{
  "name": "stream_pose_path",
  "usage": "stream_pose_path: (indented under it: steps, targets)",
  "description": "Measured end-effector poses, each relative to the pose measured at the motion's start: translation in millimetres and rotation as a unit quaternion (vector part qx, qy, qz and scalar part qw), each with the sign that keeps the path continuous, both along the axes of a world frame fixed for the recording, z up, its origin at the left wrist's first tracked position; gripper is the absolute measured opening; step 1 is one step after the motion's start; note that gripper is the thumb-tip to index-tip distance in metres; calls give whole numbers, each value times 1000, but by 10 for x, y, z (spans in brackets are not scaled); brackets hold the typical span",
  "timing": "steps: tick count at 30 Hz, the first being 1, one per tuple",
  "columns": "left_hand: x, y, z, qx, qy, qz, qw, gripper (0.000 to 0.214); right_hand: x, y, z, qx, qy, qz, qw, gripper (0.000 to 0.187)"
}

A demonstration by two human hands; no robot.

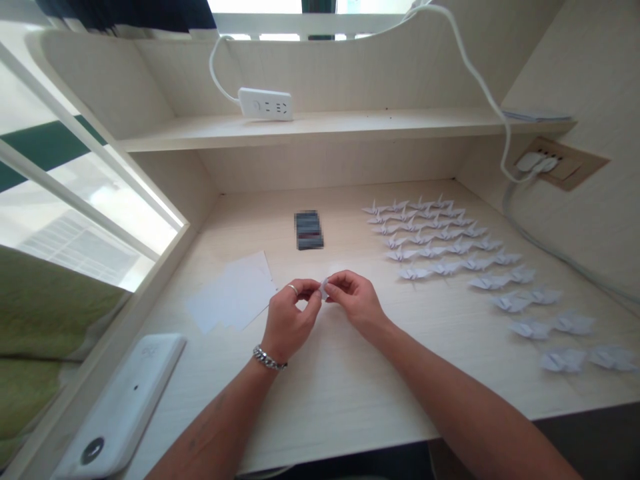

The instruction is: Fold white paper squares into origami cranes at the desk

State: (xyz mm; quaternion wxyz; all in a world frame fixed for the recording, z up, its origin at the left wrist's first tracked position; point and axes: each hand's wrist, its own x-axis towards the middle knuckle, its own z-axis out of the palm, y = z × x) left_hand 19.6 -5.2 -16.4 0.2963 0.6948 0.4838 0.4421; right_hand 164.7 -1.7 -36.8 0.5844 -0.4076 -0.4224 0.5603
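Observation:
Between my fingertips, over the middle of the desk, is a small folded piece of white paper [325, 289], mostly covered by the fingers. My left hand [294, 312], with a ring and a chain bracelet, pinches its left side. Thumb and index finger of my right hand [356, 297] close on its right side. A spread stack of white paper sheets [233, 293] lies just left of my left hand. To the right, folded white paper cranes [431, 268] stand in several rows on the desk.
A dark, blurred-out rectangular object [309, 230] lies beyond my hands. A long white device [125, 400] sits at the desk's left edge. On the shelf [340, 123] rests a white power strip [265, 105]. A white cable [470, 63] hangs at right to a wall socket [563, 163].

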Motion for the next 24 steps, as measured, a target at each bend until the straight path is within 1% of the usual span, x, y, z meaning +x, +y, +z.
stream_pose_path:
  steps: [3, 9, 16, 24]
  targets:
    - [17, -2, -6, -22, -14, 6, 1000, 18, -12, 6, -34, 13, -14, -5, 1000, 21]
    - [33, -1, -14, -54, -43, 9, 998, 21, -26, 0, -49, 13, -29, -20, 999, 19]
    - [44, 18, -25, -68, -73, 5, 995, 22, -47, -3, -57, 24, -21, -39, 999, 17]
    - [44, 26, -46, -78, -101, -21, 992, 22, -41, -12, -43, 23, -32, -61, 997, 19]
